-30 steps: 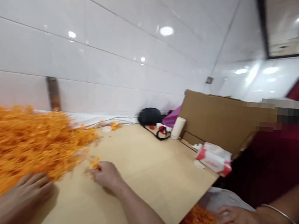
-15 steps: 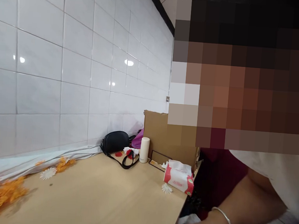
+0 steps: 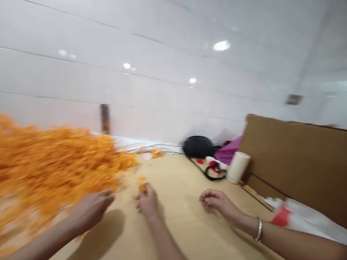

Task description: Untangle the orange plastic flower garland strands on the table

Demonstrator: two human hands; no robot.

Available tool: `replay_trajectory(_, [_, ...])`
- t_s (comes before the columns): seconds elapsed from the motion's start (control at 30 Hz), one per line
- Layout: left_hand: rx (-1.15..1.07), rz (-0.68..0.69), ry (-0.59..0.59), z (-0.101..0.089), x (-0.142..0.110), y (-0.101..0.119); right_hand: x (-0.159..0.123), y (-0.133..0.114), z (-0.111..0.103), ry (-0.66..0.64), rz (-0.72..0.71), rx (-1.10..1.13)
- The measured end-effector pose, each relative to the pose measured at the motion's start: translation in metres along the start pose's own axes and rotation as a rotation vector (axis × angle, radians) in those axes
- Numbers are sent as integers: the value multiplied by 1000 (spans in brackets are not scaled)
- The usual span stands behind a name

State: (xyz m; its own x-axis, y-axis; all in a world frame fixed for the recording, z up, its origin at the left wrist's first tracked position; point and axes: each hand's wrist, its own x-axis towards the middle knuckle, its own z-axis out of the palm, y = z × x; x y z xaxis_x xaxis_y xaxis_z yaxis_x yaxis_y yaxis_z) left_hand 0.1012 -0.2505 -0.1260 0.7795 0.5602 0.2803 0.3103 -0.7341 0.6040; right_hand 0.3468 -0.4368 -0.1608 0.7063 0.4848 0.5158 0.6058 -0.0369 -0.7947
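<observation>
A big heap of orange artificial flowers (image 3: 38, 167) covers the left of the wooden table (image 3: 183, 235). My left hand (image 3: 90, 209) reaches to the heap's near edge; it is smeared by motion and its fingers are unclear. My right hand (image 3: 147, 202) rests on the table just right of the heap, fingers pinched on a small orange flower piece (image 3: 142, 187). A second person's hand (image 3: 216, 201), with a silver bangle (image 3: 258, 229) on the wrist, comes in from the right with fingers curled, about a hand's width from mine.
A brown cardboard sheet (image 3: 303, 164) stands along the right. Before it lie a red-and-white tissue pack (image 3: 292, 217), a white cylinder (image 3: 238, 167), a black bag (image 3: 198, 146) with a strap and a purple item (image 3: 228, 154). White tiled wall (image 3: 166, 65) behind.
The view swung right toward the neighbouring person, then back to the table. The other person's bangled hand now reaches onto the table. My left hand moved up to the heap's edge.
</observation>
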Motion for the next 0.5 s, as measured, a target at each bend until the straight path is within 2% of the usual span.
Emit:
replay_trajectory(0.03, [-48,-5,-16,-1,-3,-3,-1,-12,43,-45,-22,10])
replay_trajectory(0.07, [-156,-32,-79,-1,-2,-5,-4,-25,81,-89,-45,15])
replay_trajectory(0.1, [-295,-123,-107,0,1,-6,-9,-36,112,-113,-62,15])
replay_trajectory(0.17, [-650,-356,-89,1,10,-7,-17,-54,153,-136,-126,-35])
replay_trajectory(0.2, [-836,-409,-74,2,15,-7,-20,-59,163,-136,-200,-114])
replay_trajectory(0.27, [-1149,-495,-47,1,22,-12,-22,-66,170,-147,-419,-328])
replay_trajectory(0.33, [-1352,-577,-15,1,27,-21,-24,-68,170,-198,-632,-497])
replay_trajectory(0.37, [-1411,-614,6,1,29,-27,-25,-69,170,-228,-680,-520])
replay_trajectory(0.43, [-1469,-648,49,4,32,-39,-26,-67,173,-276,-657,-455])
replay_trajectory(0.5, [-1490,-626,86,8,34,-49,-26,-62,177,-294,-503,-261])
